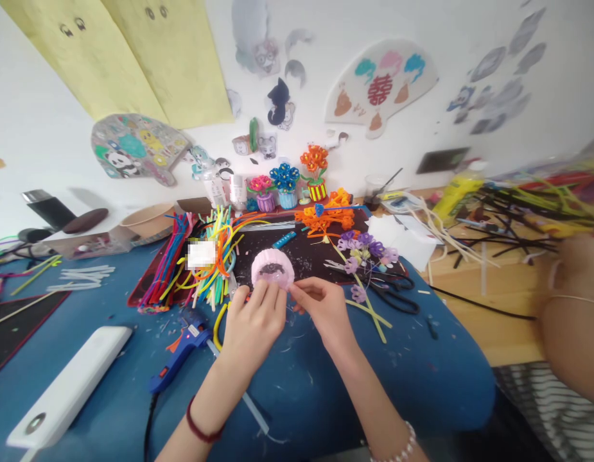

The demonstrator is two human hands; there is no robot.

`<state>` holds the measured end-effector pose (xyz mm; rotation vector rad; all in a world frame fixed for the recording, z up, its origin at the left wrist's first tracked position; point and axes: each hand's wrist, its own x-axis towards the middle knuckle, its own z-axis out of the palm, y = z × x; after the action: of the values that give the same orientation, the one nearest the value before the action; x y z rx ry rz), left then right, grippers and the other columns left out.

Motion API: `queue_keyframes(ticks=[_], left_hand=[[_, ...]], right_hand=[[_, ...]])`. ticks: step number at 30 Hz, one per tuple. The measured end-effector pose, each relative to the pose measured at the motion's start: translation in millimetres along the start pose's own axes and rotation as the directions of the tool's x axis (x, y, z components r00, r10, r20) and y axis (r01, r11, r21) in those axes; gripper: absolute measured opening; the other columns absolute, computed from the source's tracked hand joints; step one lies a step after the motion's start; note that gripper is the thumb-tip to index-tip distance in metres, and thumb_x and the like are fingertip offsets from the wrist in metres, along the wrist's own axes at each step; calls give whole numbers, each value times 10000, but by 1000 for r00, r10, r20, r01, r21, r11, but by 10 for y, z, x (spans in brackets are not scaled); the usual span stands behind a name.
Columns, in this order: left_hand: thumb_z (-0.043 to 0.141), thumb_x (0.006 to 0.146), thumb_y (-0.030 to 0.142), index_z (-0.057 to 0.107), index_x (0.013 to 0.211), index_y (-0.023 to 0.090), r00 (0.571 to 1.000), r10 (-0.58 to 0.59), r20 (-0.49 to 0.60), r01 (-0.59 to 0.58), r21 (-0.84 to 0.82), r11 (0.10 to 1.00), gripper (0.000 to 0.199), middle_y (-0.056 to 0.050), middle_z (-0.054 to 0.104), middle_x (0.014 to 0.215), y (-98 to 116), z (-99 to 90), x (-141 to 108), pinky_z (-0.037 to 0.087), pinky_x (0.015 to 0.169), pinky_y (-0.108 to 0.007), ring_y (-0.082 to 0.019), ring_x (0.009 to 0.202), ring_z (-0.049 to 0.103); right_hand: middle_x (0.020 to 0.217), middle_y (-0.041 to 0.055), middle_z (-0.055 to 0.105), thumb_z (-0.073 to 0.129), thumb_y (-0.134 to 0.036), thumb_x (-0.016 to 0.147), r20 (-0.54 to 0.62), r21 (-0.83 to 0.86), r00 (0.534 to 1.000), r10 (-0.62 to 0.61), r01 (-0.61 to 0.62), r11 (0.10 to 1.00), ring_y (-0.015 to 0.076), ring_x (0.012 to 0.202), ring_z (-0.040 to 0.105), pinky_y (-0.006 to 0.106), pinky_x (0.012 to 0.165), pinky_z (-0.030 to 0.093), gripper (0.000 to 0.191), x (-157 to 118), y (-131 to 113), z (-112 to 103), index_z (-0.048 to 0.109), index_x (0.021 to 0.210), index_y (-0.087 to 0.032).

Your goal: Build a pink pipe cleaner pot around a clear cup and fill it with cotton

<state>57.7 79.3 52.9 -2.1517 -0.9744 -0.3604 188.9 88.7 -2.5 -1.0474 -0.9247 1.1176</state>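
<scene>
A pale pink, ribbed round piece [272, 256] with a hollow middle is held over the dark mat, near the centre of the view. My left hand [258, 317] grips its near side, fingers bent over the rim. At its right edge my right hand [320, 308] pinches the rim between thumb and forefinger. Just left of my left hand lies a blue glue gun [181, 356] on the blue table. Purple pipe-cleaner flowers [364, 247] on thin stems lie to the right of my right hand.
Bundled coloured pipe cleaners [169, 263] lie left of centre. Orange pieces [330, 215] and three small flower pots, one yellow-striped [317, 190], stand behind. A white device [70, 388] lies front left, black scissors [397, 295] right. Another person's arm [576, 321] is at the far right.
</scene>
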Motion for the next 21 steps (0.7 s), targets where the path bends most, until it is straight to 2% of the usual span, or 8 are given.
queue_keyframes(ticks=[5, 9, 12, 16, 21], left_hand=[[438, 928, 39, 614, 719, 170, 1000, -15, -18, 15, 6, 1000, 303, -23, 571, 644, 23, -22, 10, 306, 675, -354, -205, 701, 519], [446, 925, 44, 606, 700, 169, 999, -32, -34, 32, 14, 999, 303, -23, 556, 632, 35, -25, 23, 290, 653, -360, -209, 695, 509], [431, 927, 36, 600, 696, 164, 999, -33, -42, 34, 16, 999, 313, -24, 549, 629, 46, -33, 36, 279, 642, -363, -214, 695, 510], [417, 930, 25, 600, 698, 164, 998, -34, -58, 35, 21, 999, 328, -23, 550, 629, 65, -51, 48, 268, 638, -357, -209, 694, 512], [435, 927, 26, 611, 710, 159, 997, -33, -68, 34, 19, 999, 310, -19, 561, 639, 95, -62, 46, 293, 666, -352, -205, 701, 513]], right_hand=[[603, 5, 689, 825, -419, 662, -35, 89, 999, 38, -35, 995, 158, 460, 630, 259, 442, 504, 309, 10, 15, 12, 673, 785, -180], [714, 26, 736, 842, -414, 642, -21, 149, 999, 49, -45, 988, 192, 617, 703, 303, 612, 581, 422, -13, -21, 40, 664, 951, -188], [792, 38, 758, 872, -385, 599, -25, 179, 998, 54, -48, 983, 224, 755, 733, 334, 726, 593, 548, -31, -48, 48, 638, 1058, -199], [813, 44, 769, 891, -330, 564, -55, 253, 994, 94, -77, 964, 249, 815, 743, 371, 796, 590, 638, -53, -62, 54, 625, 1128, -197], [848, 66, 780, 887, -270, 559, -114, 341, 981, 154, -107, 934, 269, 872, 745, 386, 824, 581, 660, -101, -50, 86, 626, 1157, -171]])
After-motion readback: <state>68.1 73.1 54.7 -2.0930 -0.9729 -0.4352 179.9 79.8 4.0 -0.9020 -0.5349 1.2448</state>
